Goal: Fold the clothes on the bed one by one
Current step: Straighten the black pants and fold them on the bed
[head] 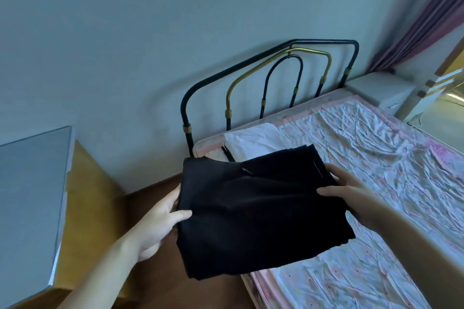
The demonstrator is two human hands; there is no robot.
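Observation:
A folded black garment (253,211) with a small zipper pull is held flat in the air over the bed's left edge. My left hand (160,221) grips its left side, thumb on top. My right hand (351,193) grips its right side, thumb on top as well. Just behind it a folded white garment (251,142) lies on the bed (376,148) near the headboard, partly hidden by the black one. The bed has a wrinkled pink and white floral sheet.
A black and gold metal headboard (271,83) stands against the wall. A yellow cabinet with a grey top (30,183) is at the left. A white bedside unit (381,88) and purple curtain (426,15) are at the far right. Brown floor (150,188) lies between cabinet and bed.

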